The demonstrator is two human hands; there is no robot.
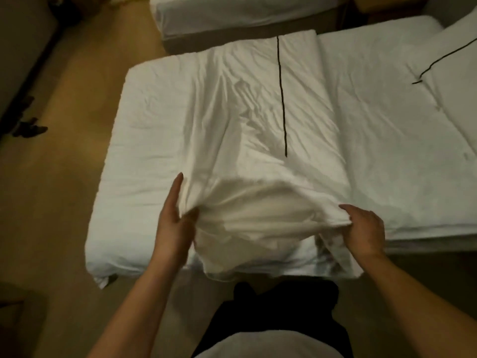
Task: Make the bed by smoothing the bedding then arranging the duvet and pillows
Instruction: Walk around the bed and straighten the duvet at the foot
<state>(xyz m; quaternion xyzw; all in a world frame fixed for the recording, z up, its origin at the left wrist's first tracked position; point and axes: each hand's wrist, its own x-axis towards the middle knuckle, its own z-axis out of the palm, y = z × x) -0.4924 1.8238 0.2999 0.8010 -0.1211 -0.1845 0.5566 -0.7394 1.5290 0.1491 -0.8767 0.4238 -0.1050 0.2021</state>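
A white duvet (245,125) with a thin black stripe lies folded across the bed (144,140), its near edge bunched and lifted at the bed's front side. My left hand (173,220) holds the bunched edge on the left, thumb tucked into the fabric and fingers straight along its side. My right hand (364,228) grips the same edge on the right, fingers curled into the folds. A second white layer (387,125) covers the bed's right part. A pillow (459,60) with a black stripe lies at the far right.
A second white bed (232,14) stands just beyond, across a narrow gap. Tan carpet (64,177) runs along the left, with a dark object (29,127) on it near a dark wall edge. I stand against the bed's near side.
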